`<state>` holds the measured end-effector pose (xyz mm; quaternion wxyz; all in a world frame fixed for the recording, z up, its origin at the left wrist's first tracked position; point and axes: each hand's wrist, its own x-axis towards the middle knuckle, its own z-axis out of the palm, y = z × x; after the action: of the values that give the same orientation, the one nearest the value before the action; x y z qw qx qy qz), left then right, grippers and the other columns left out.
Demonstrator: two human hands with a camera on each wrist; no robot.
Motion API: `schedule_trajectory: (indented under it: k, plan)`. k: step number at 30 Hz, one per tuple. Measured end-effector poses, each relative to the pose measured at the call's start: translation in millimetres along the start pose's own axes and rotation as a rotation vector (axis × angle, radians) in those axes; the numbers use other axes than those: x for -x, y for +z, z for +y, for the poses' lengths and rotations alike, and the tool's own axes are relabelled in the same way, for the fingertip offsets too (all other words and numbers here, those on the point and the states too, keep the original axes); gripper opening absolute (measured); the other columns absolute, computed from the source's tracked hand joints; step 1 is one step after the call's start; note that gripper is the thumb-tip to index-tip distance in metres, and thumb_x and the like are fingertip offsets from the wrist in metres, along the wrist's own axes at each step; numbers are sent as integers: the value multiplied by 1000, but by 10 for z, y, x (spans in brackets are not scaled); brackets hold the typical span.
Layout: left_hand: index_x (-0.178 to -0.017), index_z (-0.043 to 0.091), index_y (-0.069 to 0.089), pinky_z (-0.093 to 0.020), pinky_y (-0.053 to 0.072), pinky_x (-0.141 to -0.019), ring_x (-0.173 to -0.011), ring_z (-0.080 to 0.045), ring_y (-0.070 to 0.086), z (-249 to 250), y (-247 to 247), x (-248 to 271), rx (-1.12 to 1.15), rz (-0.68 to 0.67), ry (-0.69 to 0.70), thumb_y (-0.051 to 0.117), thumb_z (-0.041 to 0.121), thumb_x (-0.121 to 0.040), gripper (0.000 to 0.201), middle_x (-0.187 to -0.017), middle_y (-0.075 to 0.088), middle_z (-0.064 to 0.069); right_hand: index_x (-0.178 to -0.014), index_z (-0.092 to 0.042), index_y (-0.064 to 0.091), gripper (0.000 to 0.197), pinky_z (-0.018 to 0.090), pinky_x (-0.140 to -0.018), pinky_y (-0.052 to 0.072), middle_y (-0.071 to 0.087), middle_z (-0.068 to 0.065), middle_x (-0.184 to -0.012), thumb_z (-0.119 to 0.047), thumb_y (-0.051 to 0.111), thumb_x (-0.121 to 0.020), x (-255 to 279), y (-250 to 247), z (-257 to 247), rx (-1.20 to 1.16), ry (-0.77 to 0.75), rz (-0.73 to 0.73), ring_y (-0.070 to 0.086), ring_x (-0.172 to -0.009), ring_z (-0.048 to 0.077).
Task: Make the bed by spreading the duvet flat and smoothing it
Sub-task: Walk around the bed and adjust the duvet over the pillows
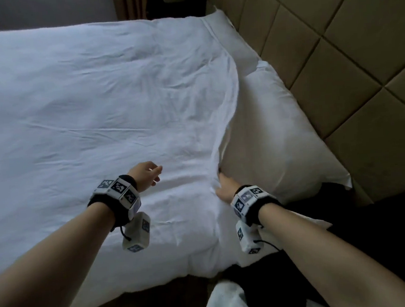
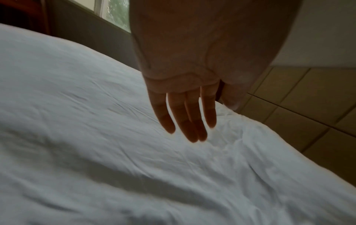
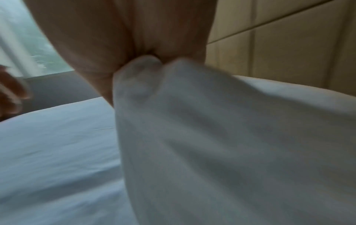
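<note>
A white, creased duvet (image 1: 91, 108) covers most of the bed. Its right edge runs along the pillows and lifts into a fold near me. My right hand (image 1: 223, 186) grips that raised edge; in the right wrist view bunched white cloth (image 3: 146, 71) comes out of my closed palm, and my fingers are hidden by it. My left hand (image 1: 150, 174) hovers over the duvet with fingers straight and slightly apart, holding nothing. In the left wrist view its fingers (image 2: 185, 121) hang just above the wrinkled duvet (image 2: 96, 137).
Two white pillows (image 1: 275, 133) lie along the padded tan headboard (image 1: 346, 52) on the right. A dark floor gap and some white cloth (image 1: 230, 301) lie by the bed's near edge. A window (image 2: 115, 13) stands beyond the far side.
</note>
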<state>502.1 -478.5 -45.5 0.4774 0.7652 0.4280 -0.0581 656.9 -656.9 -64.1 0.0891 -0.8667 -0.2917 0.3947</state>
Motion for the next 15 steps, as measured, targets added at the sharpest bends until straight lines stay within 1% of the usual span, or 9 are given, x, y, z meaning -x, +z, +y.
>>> schedule_trajectory:
  k: [2,4,8,9,10,11,12,13,15]
  plan:
    - [-94,8,54,-20,38,-57,-60,-13,55,-393,-373,196,-17,50,-27,44,26,-97,21,-72,59,-1,-144,-11,24,55,37,-105,39,43,21,-141,-13,45,-93,139,384,-630,50,-100,-29,46,-127,36]
    - [-97,7,57,-20,38,-55,-60,-12,54,-786,-732,369,-8,91,-73,45,26,-96,23,-78,61,-6,-144,-10,24,55,39,-101,42,46,22,-137,-10,44,-92,294,733,-1173,97,-164,-61,48,-124,37]
    - [-109,-3,58,-22,36,-53,-71,-26,57,-1529,-1285,710,22,146,-192,44,26,-97,34,-89,61,-12,-144,-8,20,56,43,-95,48,51,23,-131,-14,42,-93,483,1488,-1909,285,-274,-145,53,-116,38]
    - [-110,-4,57,-22,36,-55,-76,-27,57,-1688,-1354,775,29,149,-224,43,26,-97,36,-90,62,-13,-146,-10,14,58,43,-89,50,51,25,-130,-16,40,-94,526,1660,-1999,341,-286,-169,55,-114,38]
    - [-111,-5,57,-22,36,-56,-79,-27,57,-1832,-1400,837,30,148,-252,43,26,-97,36,-92,63,-15,-149,-15,3,67,42,-80,51,49,27,-131,-15,41,-94,568,1836,-2058,374,-296,-204,55,-113,39]
    - [-111,-6,57,-21,36,-57,-80,-27,57,-1950,-1420,887,29,140,-274,43,25,-97,37,-96,65,-18,-149,-19,-8,76,43,-78,49,42,29,-136,-12,43,-93,629,1987,-2093,388,-312,-251,54,-115,40]
    - [-112,-6,56,-22,36,-58,-81,-26,57,-2045,-1430,932,28,131,-292,42,25,-98,37,-101,66,-22,-149,-21,-13,83,44,-82,48,36,28,-140,-10,46,-92,686,2147,-2109,417,-344,-308,51,-119,40]
    - [-112,-6,56,-24,37,-58,-81,-26,56,-2131,-1439,971,33,121,-309,42,25,-98,37,-106,66,-23,-149,-18,-11,85,45,-90,46,35,27,-141,-12,51,-91,737,2302,-2116,448,-373,-367,49,-121,41]
    - [-112,-6,56,-26,39,-63,-82,-25,57,-2248,-1440,1003,41,108,-330,42,25,-98,37,-110,66,-24,-149,-7,7,82,44,-100,43,42,27,-138,-18,59,-87,784,2554,-2076,468,-413,-464,48,-123,39]
